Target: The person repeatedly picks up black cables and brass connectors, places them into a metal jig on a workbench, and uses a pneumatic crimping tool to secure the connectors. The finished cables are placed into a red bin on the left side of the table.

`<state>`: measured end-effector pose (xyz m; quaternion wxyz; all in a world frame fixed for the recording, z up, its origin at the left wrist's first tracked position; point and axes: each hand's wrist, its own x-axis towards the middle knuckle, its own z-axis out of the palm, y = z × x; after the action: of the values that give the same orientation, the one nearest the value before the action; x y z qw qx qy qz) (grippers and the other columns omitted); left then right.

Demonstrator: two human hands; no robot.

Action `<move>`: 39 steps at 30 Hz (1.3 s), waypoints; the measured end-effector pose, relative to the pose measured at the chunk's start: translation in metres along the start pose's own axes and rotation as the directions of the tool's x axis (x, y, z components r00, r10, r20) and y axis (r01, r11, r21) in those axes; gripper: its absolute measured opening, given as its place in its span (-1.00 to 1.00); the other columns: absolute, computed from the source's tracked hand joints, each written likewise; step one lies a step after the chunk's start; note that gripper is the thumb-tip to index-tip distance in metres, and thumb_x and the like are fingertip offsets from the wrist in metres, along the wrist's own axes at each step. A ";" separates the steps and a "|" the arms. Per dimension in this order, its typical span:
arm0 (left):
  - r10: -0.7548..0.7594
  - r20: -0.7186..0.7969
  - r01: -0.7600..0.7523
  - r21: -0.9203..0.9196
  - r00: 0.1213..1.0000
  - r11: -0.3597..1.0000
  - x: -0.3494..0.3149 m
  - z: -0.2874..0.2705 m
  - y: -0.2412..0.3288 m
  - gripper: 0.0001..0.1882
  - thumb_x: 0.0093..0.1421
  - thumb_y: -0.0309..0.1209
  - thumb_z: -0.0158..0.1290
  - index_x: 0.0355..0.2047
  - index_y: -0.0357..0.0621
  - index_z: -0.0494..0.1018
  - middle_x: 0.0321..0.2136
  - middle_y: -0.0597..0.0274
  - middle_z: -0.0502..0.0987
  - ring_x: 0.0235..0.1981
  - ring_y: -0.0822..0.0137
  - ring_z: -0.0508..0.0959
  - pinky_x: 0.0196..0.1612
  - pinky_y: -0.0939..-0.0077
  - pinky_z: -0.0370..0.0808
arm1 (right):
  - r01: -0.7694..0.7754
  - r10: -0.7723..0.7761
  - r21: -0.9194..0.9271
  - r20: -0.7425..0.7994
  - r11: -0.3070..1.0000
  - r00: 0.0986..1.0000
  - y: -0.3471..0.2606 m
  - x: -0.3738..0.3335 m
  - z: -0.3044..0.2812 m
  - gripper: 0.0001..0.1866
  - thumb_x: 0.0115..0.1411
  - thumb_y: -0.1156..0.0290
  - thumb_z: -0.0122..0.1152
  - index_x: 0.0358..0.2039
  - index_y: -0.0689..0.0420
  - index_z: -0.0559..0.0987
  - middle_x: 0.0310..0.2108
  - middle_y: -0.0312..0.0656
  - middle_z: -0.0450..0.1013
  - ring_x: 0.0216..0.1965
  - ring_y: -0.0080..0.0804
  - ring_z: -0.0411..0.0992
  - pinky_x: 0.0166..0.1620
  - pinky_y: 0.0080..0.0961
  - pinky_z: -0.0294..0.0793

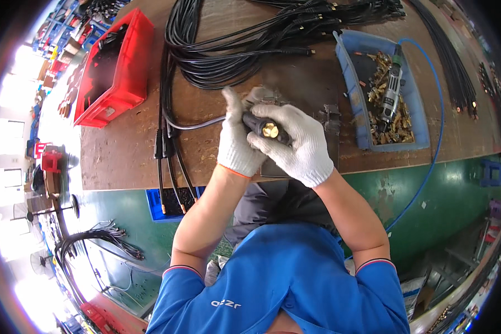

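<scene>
In white knit gloves, my left hand and my right hand meet over the near middle of the table. Between them is a black cable connector with a brass end face that points up toward me. My right fingers and thumb wrap round the connector near its brass end. My left hand closes on its other side, thumb raised; part of its grip is hidden. A black cable runs from the left into this grip. Beneath the hands lies a dark plate with a small metal fixture on it.
A red bin with black parts stands at left. Black cables lie coiled at the back; several hang over the near edge. At right, a blue bin holds brass fittings and a power screwdriver. A blue hose trails past it.
</scene>
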<state>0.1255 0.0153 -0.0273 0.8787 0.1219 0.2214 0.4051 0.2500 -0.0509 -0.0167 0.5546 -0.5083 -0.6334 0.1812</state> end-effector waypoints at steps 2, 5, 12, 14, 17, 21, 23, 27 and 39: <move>-0.072 0.128 0.083 -0.080 0.989 0.993 0.002 -0.022 -0.005 -0.26 0.42 0.36 -0.04 0.13 -0.08 0.51 -0.14 0.12 0.67 -0.12 0.19 0.69 0.01 0.23 0.69 | 0.056 -0.053 -0.080 0.034 0.995 0.998 -0.004 -0.004 0.001 -0.53 0.07 0.38 0.67 0.01 0.06 0.71 -0.25 -0.12 0.66 -0.30 -0.18 0.67 -0.21 -0.36 0.65; -0.118 0.133 0.134 -0.113 0.984 0.985 0.001 -0.025 -0.009 -0.27 0.43 0.35 -0.02 0.17 -0.06 0.51 -0.14 0.14 0.67 -0.13 0.21 0.69 0.01 0.24 0.68 | 0.096 -0.094 -0.150 0.021 0.984 0.995 -0.004 -0.006 0.003 -0.53 0.04 0.37 0.67 0.00 0.03 0.72 -0.29 -0.14 0.64 -0.36 -0.15 0.65 -0.28 -0.35 0.63; -0.153 0.030 0.155 -0.137 0.988 0.978 0.001 -0.023 -0.014 -0.29 0.45 0.31 0.00 0.24 -0.01 0.52 -0.15 0.25 0.68 -0.15 0.29 0.67 -0.02 0.29 0.65 | 0.137 -0.136 -0.109 0.013 0.985 0.991 -0.008 -0.005 0.005 -0.52 0.02 0.39 0.66 -0.01 0.01 0.73 -0.32 -0.15 0.63 -0.37 -0.12 0.63 -0.29 -0.30 0.62; -0.148 0.057 0.155 -0.132 0.987 0.979 0.003 -0.030 -0.015 -0.25 0.43 0.33 0.00 0.28 -0.04 0.49 -0.11 0.23 0.66 -0.11 0.29 0.67 0.03 0.28 0.65 | 0.146 -0.146 -0.106 0.008 0.984 0.989 -0.007 -0.006 0.006 -0.52 0.01 0.39 0.66 0.00 0.01 0.73 -0.32 -0.15 0.63 -0.36 -0.10 0.63 -0.28 -0.30 0.63; -0.133 0.152 0.156 -0.148 0.979 0.977 0.005 -0.042 -0.016 -0.17 0.39 0.38 -0.01 0.31 -0.07 0.44 -0.04 0.17 0.63 -0.03 0.27 0.65 0.10 0.25 0.65 | 0.144 -0.136 -0.162 0.056 0.976 0.989 -0.007 -0.005 0.005 -0.55 0.06 0.41 0.64 0.00 0.06 0.73 -0.30 -0.14 0.64 -0.34 -0.21 0.66 -0.27 -0.34 0.62; -0.050 -0.090 0.047 -0.037 0.995 0.998 -0.010 0.002 -0.021 -0.14 0.35 0.48 -0.08 0.25 -0.01 0.45 -0.21 0.32 0.60 -0.27 0.32 0.61 -0.17 0.38 0.60 | -0.182 0.166 0.259 0.082 0.949 0.983 0.013 0.008 -0.011 -0.73 0.25 0.49 0.48 -0.04 0.18 0.70 -0.32 -0.23 0.63 -0.34 -0.52 0.61 -0.26 -0.45 0.59; -0.037 -0.020 0.037 -0.022 0.999 0.999 -0.022 -0.017 -0.020 -0.16 0.36 0.47 -0.09 0.19 -0.03 0.45 -0.32 0.41 0.54 -0.45 0.42 0.51 -0.40 0.52 0.49 | -0.285 0.466 0.655 -0.115 0.699 0.877 0.032 0.037 -0.034 -0.78 0.36 0.39 0.41 -0.06 0.20 0.67 -0.26 -0.17 0.66 -0.20 -0.36 0.65 -0.07 -0.39 0.61; 0.209 -0.020 -0.165 0.540 0.978 0.825 -0.066 -0.033 0.001 -0.21 0.43 0.37 -0.06 0.23 -0.12 0.41 -0.37 0.30 0.55 -0.44 0.39 0.55 -0.39 0.49 0.49 | -0.167 0.621 0.885 -0.161 0.435 0.767 0.047 0.045 -0.038 -0.67 0.43 0.31 0.37 0.06 0.27 0.62 -0.13 -0.11 0.64 -0.19 -0.36 0.61 -0.10 -0.37 0.61; 0.768 0.045 0.343 0.877 0.638 -0.336 -0.155 -0.082 0.105 -0.74 0.34 -0.23 0.25 -0.09 -0.11 0.68 -0.27 -0.04 0.73 -0.20 -0.02 0.76 -0.13 0.19 0.65 | -0.554 0.514 0.425 0.215 0.716 0.830 0.018 -0.024 -0.004 -0.76 0.48 0.46 0.28 0.07 0.30 0.66 -0.16 -0.27 0.65 -0.19 -0.65 0.55 -0.10 -0.63 0.57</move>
<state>-0.0726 -0.0334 -0.0123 0.1298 0.6516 0.7008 0.2598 0.2582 -0.0650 -0.0425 0.5583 -0.5114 -0.4181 0.5021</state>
